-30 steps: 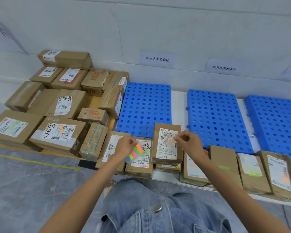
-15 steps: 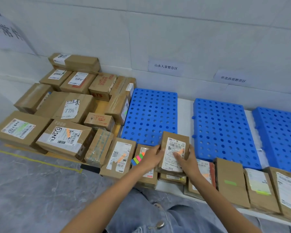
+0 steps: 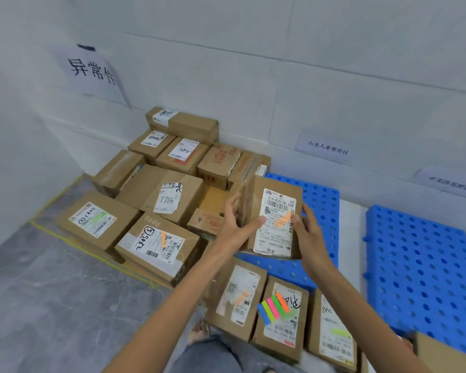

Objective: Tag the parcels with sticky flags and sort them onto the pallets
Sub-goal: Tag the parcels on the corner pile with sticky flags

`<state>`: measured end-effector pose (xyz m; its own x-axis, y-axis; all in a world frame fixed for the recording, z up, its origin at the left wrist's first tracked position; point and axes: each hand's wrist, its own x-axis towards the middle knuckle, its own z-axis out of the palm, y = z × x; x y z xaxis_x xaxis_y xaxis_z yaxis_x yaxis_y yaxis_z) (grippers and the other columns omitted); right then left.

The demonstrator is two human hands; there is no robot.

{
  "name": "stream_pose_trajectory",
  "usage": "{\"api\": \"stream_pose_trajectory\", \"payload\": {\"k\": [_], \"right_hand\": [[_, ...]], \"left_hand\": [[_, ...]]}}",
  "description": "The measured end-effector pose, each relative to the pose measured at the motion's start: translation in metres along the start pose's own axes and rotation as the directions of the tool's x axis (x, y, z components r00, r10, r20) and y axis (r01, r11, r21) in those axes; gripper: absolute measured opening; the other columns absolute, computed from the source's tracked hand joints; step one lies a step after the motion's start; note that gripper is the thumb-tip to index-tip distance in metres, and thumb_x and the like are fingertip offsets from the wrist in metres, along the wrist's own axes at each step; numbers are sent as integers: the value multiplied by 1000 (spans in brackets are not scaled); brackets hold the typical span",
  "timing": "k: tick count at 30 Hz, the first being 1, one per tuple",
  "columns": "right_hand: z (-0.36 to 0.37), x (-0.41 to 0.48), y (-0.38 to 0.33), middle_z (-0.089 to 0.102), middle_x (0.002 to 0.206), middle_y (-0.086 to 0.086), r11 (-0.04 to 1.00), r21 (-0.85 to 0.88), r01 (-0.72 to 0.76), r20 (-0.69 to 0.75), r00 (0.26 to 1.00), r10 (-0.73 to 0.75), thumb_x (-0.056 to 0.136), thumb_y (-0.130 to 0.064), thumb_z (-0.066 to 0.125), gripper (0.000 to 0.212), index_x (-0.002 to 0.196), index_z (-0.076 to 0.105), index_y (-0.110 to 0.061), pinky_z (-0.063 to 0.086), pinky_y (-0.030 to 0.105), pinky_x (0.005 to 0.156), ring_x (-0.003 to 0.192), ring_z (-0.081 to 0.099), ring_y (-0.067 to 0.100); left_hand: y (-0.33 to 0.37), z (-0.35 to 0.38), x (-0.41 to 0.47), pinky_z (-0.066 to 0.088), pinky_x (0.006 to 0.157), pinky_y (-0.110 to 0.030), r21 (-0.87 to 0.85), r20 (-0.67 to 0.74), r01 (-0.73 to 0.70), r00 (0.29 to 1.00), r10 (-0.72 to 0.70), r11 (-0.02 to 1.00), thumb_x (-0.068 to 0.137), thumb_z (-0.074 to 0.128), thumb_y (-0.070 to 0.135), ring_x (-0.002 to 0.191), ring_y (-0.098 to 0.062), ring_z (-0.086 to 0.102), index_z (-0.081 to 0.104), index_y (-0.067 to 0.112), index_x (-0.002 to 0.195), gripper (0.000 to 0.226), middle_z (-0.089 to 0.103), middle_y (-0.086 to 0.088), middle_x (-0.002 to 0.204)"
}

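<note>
nearest the lens, a knee in blue denim. just past it, below the fingers, a row of brown parcels lies label-up, and a pad of sticky flags in blue, yellow, pink, green and orange rests on the middle parcel of the row.

above them a person lifts the held parcel in both hands, its white label tilted toward the camera. the left hand grips its left side, thumb laid across the label and fingers wrapped behind the carton. the right hand grips the right edge, fingers curled round it and the thumb on the label just beside an orange flag stuck there.

behind the fingers and partly hidden by the carton lies a blue pallet; a second blue pallet lies well to the right of the right hand's fingers.

left of the left hand's fingers, a pile of parcels sits on the floor inside a yellow line, several bearing orange or green flags.

beyond the fingertips, three paper signs hang on the white wall.
</note>
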<state>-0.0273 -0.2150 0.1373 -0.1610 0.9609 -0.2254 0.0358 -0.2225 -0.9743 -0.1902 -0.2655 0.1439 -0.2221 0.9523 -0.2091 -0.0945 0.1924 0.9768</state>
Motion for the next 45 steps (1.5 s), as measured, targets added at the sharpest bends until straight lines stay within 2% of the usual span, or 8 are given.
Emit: {"api": "stream_pose_trajectory", "payload": {"k": [4, 10, 17, 22, 32, 37, 40, 45], "right_hand": [[63, 37, -16, 57, 127, -1, 1000, -21, -14, 72, 997, 16, 100, -23, 39, 42, 141, 34, -28, 51, 24, 71, 94, 60, 6], [157, 86, -35, 39, 132, -17, 980, -194, 37, 132, 991, -11, 99, -27, 44, 51, 146, 25, -26, 39, 8, 79, 109, 47, -1], [216, 135, -7, 36, 146, 3, 958, -213, -191, 147, 963, 225, 100, -35, 40, 56, 149, 19, -22, 39, 25, 92, 131, 40, 22], [223, 146, 6, 50, 127, 1, 951, -225, -211, 92, 967, 237, 99, -13, 42, 45, 142, 31, -18, 46, 22, 86, 110, 50, 12], [230, 139, 37, 25, 153, 4, 873, -435, -221, 107, 950, 293, 96, -4, 41, 61, 150, 14, -14, 27, 39, 115, 139, 27, 22], [253, 122, 40, 50, 124, 9, 757, -648, 77, 172, 984, 46, 95, 0, 39, 39, 134, 44, -4, 36, 11, 86, 103, 49, 10], [280, 114, 45, 57, 122, 9, 777, -630, 1, 232, 955, 186, 97, -3, 38, 32, 125, 54, -5, 37, 13, 85, 110, 54, 18], [309, 116, 55, 44, 142, 7, 738, -626, -254, 238, 838, 490, 98, -7, 36, 40, 137, 45, -13, 37, 21, 95, 124, 44, 21]], "left_hand": [[30, -62, 35, 47, 88, -31, 75, -75, 51, 996, -45, 996, 81, 71, 33, 104, -8, 53, 18, 38, 141, 80, 47, 14, 114], [35, -141, 123, 33, 111, -38, 363, -278, 22, 957, 85, 932, 66, 81, 42, 135, -17, 33, 23, 26, 144, 98, 33, 0, 147], [7, -150, 199, 35, 107, -43, 699, -164, 58, 983, 81, 712, 71, 72, 52, 133, -29, 31, 23, 22, 144, 93, 30, -11, 145], [-13, -160, 206, 38, 101, -32, 686, -85, 4, 994, 74, 728, 86, 64, 20, 126, -26, 43, 26, 19, 145, 70, 41, -12, 139], [-35, -178, 193, 35, 98, -23, 665, 41, 40, 995, -91, 746, 94, 50, 9, 126, -21, 47, 43, 10, 138, 45, 50, -8, 137], [-42, -231, 190, 36, 93, -21, 658, -146, 105, 989, -10, 745, 92, 47, 4, 119, -24, 51, 54, 8, 126, 35, 55, -10, 127], [-67, -279, 190, 42, 96, -40, 740, -271, 260, 959, -78, 620, 90, 43, 10, 115, -33, 49, 52, 11, 124, 35, 55, -15, 121], [-82, -300, 186, 43, 91, -38, 771, -272, 306, 951, -145, 559, 86, 45, 8, 111, -33, 50, 54, 9, 111, 27, 54, -15, 116]]}}
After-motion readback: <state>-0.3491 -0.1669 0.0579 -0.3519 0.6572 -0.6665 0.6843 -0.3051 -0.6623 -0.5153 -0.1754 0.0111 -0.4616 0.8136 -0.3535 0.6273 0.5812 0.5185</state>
